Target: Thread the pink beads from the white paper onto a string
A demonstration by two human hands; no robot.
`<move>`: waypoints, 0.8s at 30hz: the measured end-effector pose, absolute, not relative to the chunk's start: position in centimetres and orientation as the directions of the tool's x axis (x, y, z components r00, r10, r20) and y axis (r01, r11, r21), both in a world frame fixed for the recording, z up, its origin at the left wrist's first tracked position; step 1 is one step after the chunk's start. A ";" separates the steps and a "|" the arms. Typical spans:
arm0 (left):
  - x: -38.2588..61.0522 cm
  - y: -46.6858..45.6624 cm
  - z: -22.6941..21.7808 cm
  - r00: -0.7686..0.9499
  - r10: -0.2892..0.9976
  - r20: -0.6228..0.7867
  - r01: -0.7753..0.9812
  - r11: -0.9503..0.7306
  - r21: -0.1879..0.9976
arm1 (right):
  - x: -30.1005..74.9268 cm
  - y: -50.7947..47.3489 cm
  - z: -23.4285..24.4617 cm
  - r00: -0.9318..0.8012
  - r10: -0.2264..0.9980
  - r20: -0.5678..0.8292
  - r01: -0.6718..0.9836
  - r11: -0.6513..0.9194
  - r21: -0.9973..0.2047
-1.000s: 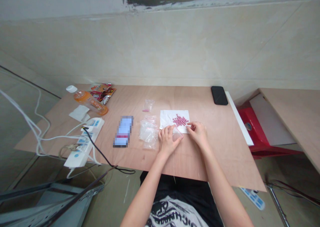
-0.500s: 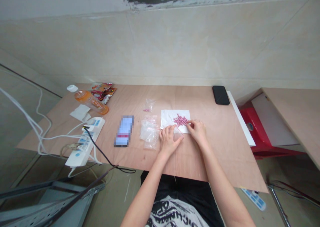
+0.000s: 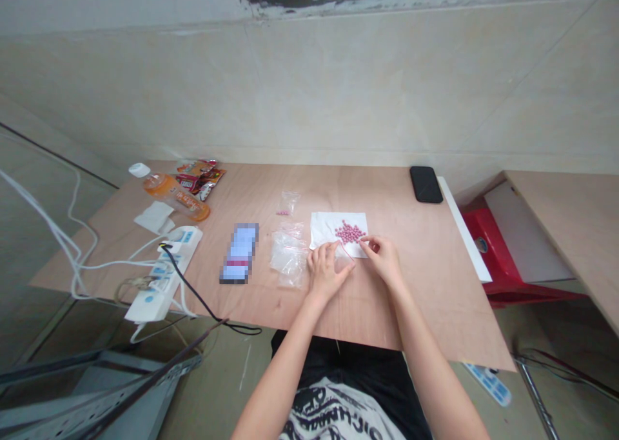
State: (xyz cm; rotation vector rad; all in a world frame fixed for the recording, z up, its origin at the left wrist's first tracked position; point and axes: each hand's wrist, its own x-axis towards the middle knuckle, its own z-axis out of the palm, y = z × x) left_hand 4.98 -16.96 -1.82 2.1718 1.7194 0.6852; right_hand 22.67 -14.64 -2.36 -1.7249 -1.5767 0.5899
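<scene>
A small heap of pink round pills (image 3: 350, 232) lies on a white paper sheet (image 3: 322, 228). My left hand (image 3: 325, 273) rests at the sheet's lower edge, shut on a small clear zip bag (image 3: 345, 259) with a red seal. My right hand (image 3: 383, 258) sits to the right of that bag, thumb and forefinger pinched together just below the pills. Anything between those fingers is too small to tell. Left of the sheet lies a larger clear plastic bag (image 3: 289, 256), and beyond it a small clear bag (image 3: 289, 202) with a few pink pills.
The plywood table (image 3: 435, 279) also holds a pixelated rectangular item (image 3: 239, 253), a white power strip (image 3: 176, 269) with a black cable, an orange drink bottle (image 3: 175, 198), snack packets (image 3: 199, 179), a tissue (image 3: 155, 218) and a black phone (image 3: 425, 184). A red chair (image 3: 498, 253) stands beyond the right edge.
The view has shifted slightly. Both hands stay in nearly the same place, and the left hand keeps hold of the small bag.
</scene>
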 end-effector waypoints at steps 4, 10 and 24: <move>5.0 -17.0 -1.8 0.178 0.967 0.180 0.833 -0.246 0.496 | 22.0 -15.1 -2.0 0.060 0.995 0.079 0.523 0.036 -0.852; 4.9 -17.0 -1.6 0.179 0.967 0.180 0.820 -0.248 0.516 | 21.0 -15.1 -1.2 -0.111 0.993 0.031 0.478 0.080 -0.875; 4.6 -16.8 -2.5 0.122 0.968 0.218 0.658 -0.243 0.713 | 20.5 -16.5 0.7 -0.144 0.989 -0.024 0.302 0.021 -0.953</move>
